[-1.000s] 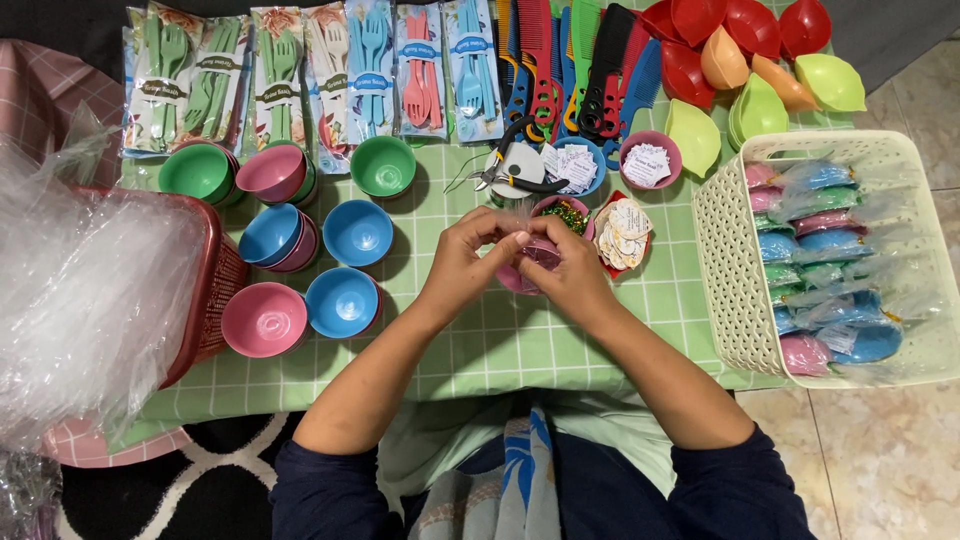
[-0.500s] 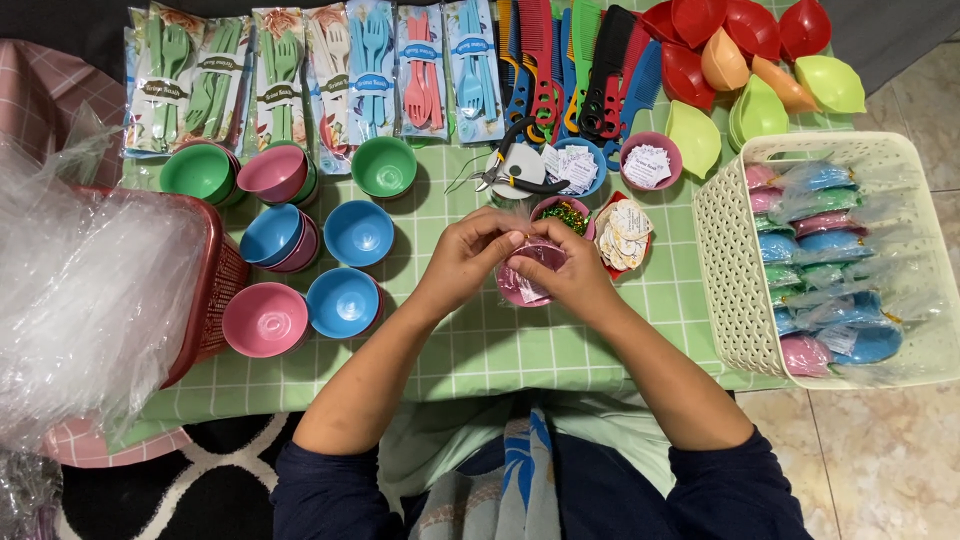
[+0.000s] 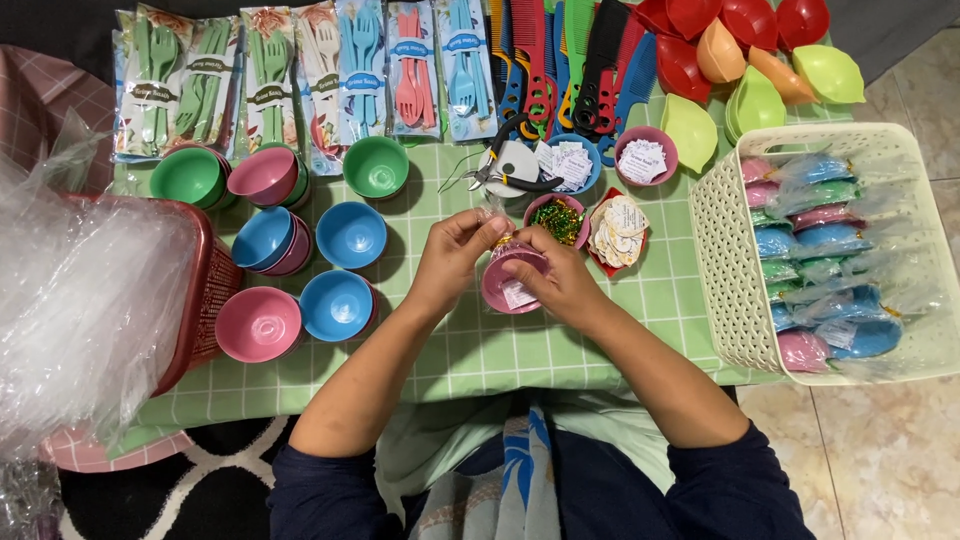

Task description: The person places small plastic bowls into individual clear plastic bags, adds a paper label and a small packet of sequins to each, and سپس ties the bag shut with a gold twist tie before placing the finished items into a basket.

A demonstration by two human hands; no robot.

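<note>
My left hand [image 3: 455, 252] and my right hand [image 3: 557, 277] meet over a pink plastic bowl [image 3: 509, 285] wrapped in clear film, a small white label showing on its side. Both hands pinch the gathered film and a shiny twist tie at the bowl's top. Just beyond the hands sit a pink bowl of green and gold twist ties [image 3: 558, 218] and a red dish piled with round paper labels [image 3: 619, 231].
Loose pink, blue and green bowls [image 3: 349, 235] stand left on the green checked cloth [image 3: 560, 350]. A red basket of clear bags [image 3: 80, 310] is far left, a cream basket [image 3: 728, 260] of wrapped bowls right. Packed cutlery, combs, pliers [image 3: 505, 165] and leaf-shaped dishes line the far edge.
The wrapped pink bowl has tilted toward me, and my fingers have shifted at its gathered top. The arms stay in place.
</note>
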